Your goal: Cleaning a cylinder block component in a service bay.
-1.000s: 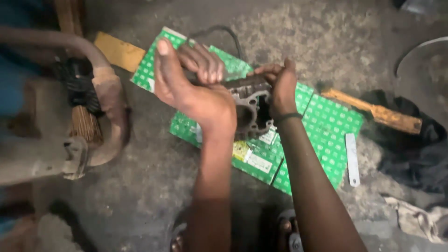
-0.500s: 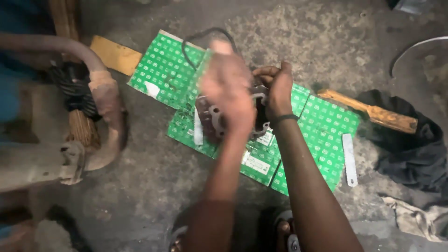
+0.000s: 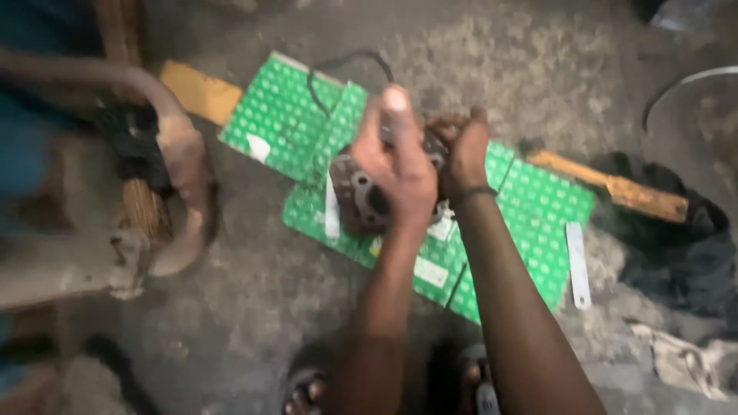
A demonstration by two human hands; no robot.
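A dark, greasy metal engine part (image 3: 357,196) with round openings is held just above a flattened green patterned cardboard box (image 3: 284,115) on the ground. My left hand (image 3: 396,165) wraps over its top with the thumb pointing up. My right hand (image 3: 465,154), a dark band on its wrist, grips the part's far right side. The picture is blurred, so what lies under my left fingers stays hidden.
A thin black loop (image 3: 338,65) lies at the cardboard's far edge. A rusty bent pipe (image 3: 181,154) stands at the left. A wooden stick (image 3: 615,184), a flat metal strip (image 3: 578,265) and dark cloth (image 3: 676,261) lie at the right. My sandalled feet (image 3: 307,392) are at the bottom.
My left hand has swept from the part's left side across its top, and the part has turned so its round opening faces left. My right hand has stayed on the part.
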